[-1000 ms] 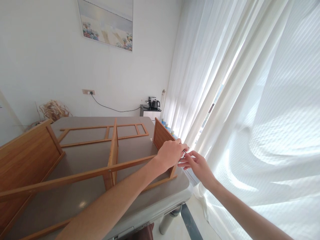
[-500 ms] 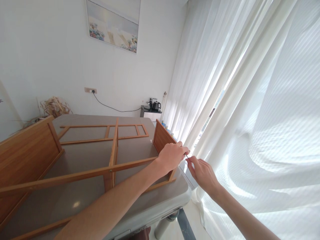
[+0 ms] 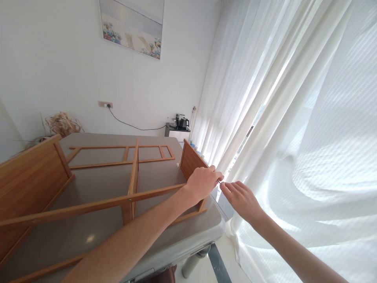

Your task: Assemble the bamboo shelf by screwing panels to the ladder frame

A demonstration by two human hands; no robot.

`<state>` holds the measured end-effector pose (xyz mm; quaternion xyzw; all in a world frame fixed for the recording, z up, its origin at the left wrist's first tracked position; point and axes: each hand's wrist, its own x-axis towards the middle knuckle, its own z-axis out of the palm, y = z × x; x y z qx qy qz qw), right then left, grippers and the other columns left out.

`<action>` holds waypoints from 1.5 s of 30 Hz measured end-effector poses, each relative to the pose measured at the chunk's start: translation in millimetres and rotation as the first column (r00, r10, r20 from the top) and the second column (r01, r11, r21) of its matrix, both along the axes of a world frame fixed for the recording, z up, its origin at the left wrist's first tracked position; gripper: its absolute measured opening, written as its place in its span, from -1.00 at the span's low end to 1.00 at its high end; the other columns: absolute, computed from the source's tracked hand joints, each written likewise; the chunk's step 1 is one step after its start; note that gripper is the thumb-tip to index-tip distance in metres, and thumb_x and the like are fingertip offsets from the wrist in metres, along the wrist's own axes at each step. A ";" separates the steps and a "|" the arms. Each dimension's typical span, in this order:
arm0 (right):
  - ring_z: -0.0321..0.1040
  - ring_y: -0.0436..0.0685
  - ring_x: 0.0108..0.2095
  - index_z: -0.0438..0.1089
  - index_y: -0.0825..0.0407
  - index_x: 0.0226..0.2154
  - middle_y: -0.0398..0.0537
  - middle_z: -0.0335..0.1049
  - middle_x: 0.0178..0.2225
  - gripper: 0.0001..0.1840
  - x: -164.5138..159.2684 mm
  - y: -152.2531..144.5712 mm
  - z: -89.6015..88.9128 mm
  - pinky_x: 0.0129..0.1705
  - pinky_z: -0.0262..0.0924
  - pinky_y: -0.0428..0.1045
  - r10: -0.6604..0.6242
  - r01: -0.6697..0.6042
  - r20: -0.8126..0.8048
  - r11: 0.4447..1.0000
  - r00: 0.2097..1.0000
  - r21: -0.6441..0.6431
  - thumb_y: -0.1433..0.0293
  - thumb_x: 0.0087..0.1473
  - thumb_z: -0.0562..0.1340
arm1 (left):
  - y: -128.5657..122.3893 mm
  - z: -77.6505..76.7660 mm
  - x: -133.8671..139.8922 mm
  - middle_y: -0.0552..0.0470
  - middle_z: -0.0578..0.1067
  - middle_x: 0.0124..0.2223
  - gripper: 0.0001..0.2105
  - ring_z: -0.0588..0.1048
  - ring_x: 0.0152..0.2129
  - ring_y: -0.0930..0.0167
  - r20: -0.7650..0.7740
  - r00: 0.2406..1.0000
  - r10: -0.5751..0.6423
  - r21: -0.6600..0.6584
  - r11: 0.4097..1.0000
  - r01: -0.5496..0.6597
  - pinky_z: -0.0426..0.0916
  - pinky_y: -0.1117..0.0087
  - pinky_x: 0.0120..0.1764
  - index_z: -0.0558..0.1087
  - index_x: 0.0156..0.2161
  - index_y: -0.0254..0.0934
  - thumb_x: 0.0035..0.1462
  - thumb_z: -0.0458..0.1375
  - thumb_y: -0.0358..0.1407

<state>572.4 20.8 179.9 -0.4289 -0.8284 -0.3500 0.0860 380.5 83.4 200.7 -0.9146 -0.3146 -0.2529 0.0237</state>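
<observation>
A brown wooden frame with upright panels lies across a grey-covered table. At its right end stands a wooden end panel. My left hand is closed over the near top corner of that panel, and its fingertips hide the joint. Between the two hands a short length of thin metal rod shows; it looks like a hex key. My right hand pinches the outer end of this rod, just right of the panel. The rod's tip is hidden behind the left fingers.
A wooden ladder-like frame lies farther back on the grey table. Another tall panel stands at left. White curtains hang close on the right. An electric kettle rests on a small cabinet by the wall.
My right hand has shifted slightly up and turned at the wrist, with the rod still pinched. The left hand stays on the panel corner.
</observation>
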 end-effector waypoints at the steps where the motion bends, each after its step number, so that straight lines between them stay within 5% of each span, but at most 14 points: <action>1: 0.34 0.08 -0.50 0.32 0.05 -0.27 -0.08 0.44 -0.48 -0.72 -1.1 -0.8 1.7 -0.35 0.08 0.01 -0.029 0.025 -0.061 0.998 0.998 -0.058 0.64 0.20 -0.02 | -0.2 0.1 -0.1 0.06 0.48 -0.22 -0.82 0.52 -0.44 0.39 -0.003 1.000 0.002 0.002 1.000 -0.002 0.29 0.40 -0.42 0.48 -0.14 -0.09 0.32 0.01 -0.28; 4: 0.43 0.10 -0.48 0.29 -0.01 -0.27 -0.12 0.49 -0.47 -0.83 -7.2 -1.4 3.2 -0.38 0.17 -0.01 -0.190 0.032 -0.428 0.936 0.883 -0.351 0.41 0.30 0.01 | -1.2 1.2 -0.7 0.04 0.47 -0.23 -0.81 0.52 -0.44 0.38 -0.018 1.000 0.005 0.012 1.000 -0.005 0.30 0.40 -0.41 0.48 -0.15 -0.13 0.32 0.00 -0.28; 7: 0.51 0.09 -0.39 0.24 -0.04 -0.28 -0.10 0.55 -0.34 -0.76 -16.9 -0.6 0.0 -0.32 0.31 -0.02 -0.408 -0.189 -0.749 0.801 0.521 -0.568 0.16 0.30 0.05 | -1.9 2.4 -1.3 0.03 0.47 -0.22 -0.81 0.52 -0.43 0.38 -0.030 0.999 0.011 0.009 1.000 -0.011 0.30 0.40 -0.41 0.48 -0.15 -0.14 0.32 0.01 -0.29; 9: 0.54 0.12 -0.37 0.24 -0.03 -0.31 -0.05 0.56 -0.32 -0.66 -23.6 -0.7 -2.9 -0.29 0.36 0.01 -0.505 -0.333 -0.812 0.742 0.293 -0.582 0.05 0.25 0.09 | -2.1 2.9 -1.8 0.03 0.46 -0.21 -0.81 0.52 -0.44 0.38 -0.030 0.999 0.011 0.007 1.000 -0.011 0.30 0.40 -0.41 0.48 -0.13 -0.13 0.31 0.00 -0.28; 12: 0.55 0.17 -0.36 0.24 -0.01 -0.33 0.04 0.56 -0.29 -0.58 -33.0 -3.1 -5.7 -0.29 0.39 0.05 -0.578 -0.449 -0.813 0.709 0.070 -0.543 -0.03 0.17 0.16 | -2.3 3.4 -2.3 0.03 0.46 -0.21 -0.80 0.51 -0.45 0.39 -0.031 1.000 0.004 -0.002 1.000 -0.004 0.29 0.40 -0.41 0.48 -0.14 -0.12 0.32 0.00 -0.27; 15: 0.56 0.21 -0.33 0.26 0.00 -0.35 0.07 0.56 -0.26 -0.58 -40.5 -5.6 -7.4 -0.28 0.41 0.07 -0.599 -0.484 -0.798 0.717 -0.059 -0.502 -0.03 0.15 0.17 | -2.9 4.0 -2.6 0.02 0.46 -0.21 -0.81 0.52 -0.44 0.39 -0.038 0.999 0.010 -0.012 1.000 -0.011 0.30 0.40 -0.39 0.49 -0.14 -0.12 0.31 0.01 -0.27; 18: 0.56 0.23 -0.32 0.25 -0.02 -0.37 0.06 0.56 -0.28 -0.59 -43.3 -4.9 -11.1 -0.29 0.41 0.08 -0.579 -0.474 -0.809 0.743 -0.099 -0.473 -0.02 0.15 0.17 | -4.0 5.4 -2.7 0.02 0.46 -0.21 -0.80 0.52 -0.43 0.38 -0.042 0.999 0.018 -0.015 1.000 -0.019 0.31 0.40 -0.39 0.48 -0.12 -0.13 0.32 0.01 -0.26; 23: 0.55 0.17 -0.38 0.20 -0.05 -0.38 -0.03 0.57 -0.34 -0.62 -38.2 -4.1 -20.3 -0.32 0.39 0.04 -0.467 -0.364 -0.881 0.810 0.076 -0.460 -0.01 0.19 0.13 | -5.3 7.8 -3.1 0.02 0.47 -0.20 -0.80 0.54 -0.40 0.36 -0.044 0.999 0.012 -0.030 0.999 -0.013 0.33 0.39 -0.38 0.48 -0.10 -0.11 0.31 0.01 -0.29; 28: 0.53 0.12 -0.36 0.20 -0.07 -0.33 -0.10 0.56 -0.35 -0.75 -24.0 -9.6 -25.7 -0.47 0.29 -0.07 -0.316 -0.132 -0.839 0.902 0.443 -0.410 0.13 0.27 0.09 | -4.6 6.9 -2.6 0.02 0.47 -0.20 -0.80 0.54 -0.39 0.35 -0.037 0.999 0.020 -0.031 0.999 -0.021 0.35 0.38 -0.38 0.48 -0.10 -0.11 0.32 0.01 -0.27; 33: 0.46 0.12 -0.43 0.23 -0.02 -0.32 -0.08 0.52 -0.43 -0.83 -6.3 -4.3 -24.9 -0.43 0.22 -0.04 -0.077 -0.002 -0.550 0.990 0.832 -0.143 0.30 0.31 0.04 | -4.9 7.5 -2.5 0.03 0.47 -0.20 -0.80 0.54 -0.38 0.36 -0.046 0.999 0.011 -0.015 1.000 -0.012 0.37 0.38 -0.36 0.47 -0.08 -0.10 0.32 0.02 -0.25; 37: 0.40 0.07 -0.51 0.27 0.02 -0.31 -0.08 0.48 -0.50 -0.81 -0.8 1.8 -20.3 -0.45 0.16 -0.05 -0.029 0.013 -0.395 0.999 0.918 -0.044 0.39 0.32 0.01 | -5.0 9.4 -2.9 0.05 0.47 -0.20 -0.81 0.54 -0.38 0.35 -0.029 1.000 0.002 -0.004 1.000 -0.002 0.37 0.37 -0.36 0.47 -0.09 -0.10 0.32 0.02 -0.24; 45: 0.34 0.02 -0.55 0.30 0.03 -0.33 -0.13 0.44 -0.54 -0.81 2.1 8.3 -21.4 -0.43 0.09 -0.05 0.030 -0.026 -0.296 1.000 0.955 0.017 0.44 0.31 0.03 | -3.9 5.3 -1.8 0.03 0.48 -0.18 -0.81 0.54 -0.35 0.35 -0.036 0.999 0.019 -0.026 0.999 -0.020 0.38 0.37 -0.31 0.48 -0.07 -0.08 0.31 0.04 -0.27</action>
